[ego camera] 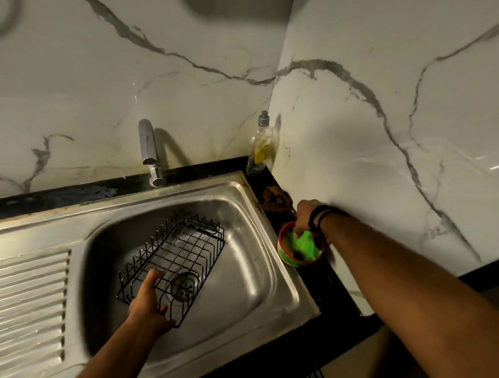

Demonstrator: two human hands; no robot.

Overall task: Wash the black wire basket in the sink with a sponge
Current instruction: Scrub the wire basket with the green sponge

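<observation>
One black wire basket (pixel 175 260) is lying in the steel sink (pixel 264 293), over the single drain (pixel 185 284). One tap (pixel 149 152) is standing behind the basin, and one clear bottle (pixel 259 145) is standing in the corner; its yellow label is too small to read. The left hand (pixel 149 300) is reaching down into the basin, fingers curled around the basket's near rim and gripping it. The right hand (pixel 307 215) is stretching out to one round red-rimmed tub (pixel 298 250) on the dark counter (pixel 338 298), fingertips pinching one green sponge (pixel 305 246) inside it. Two dark bands (pixel 318 218) are circling that wrist. A brown scrubber (pixel 275 201) is lying beyond the tub.
</observation>
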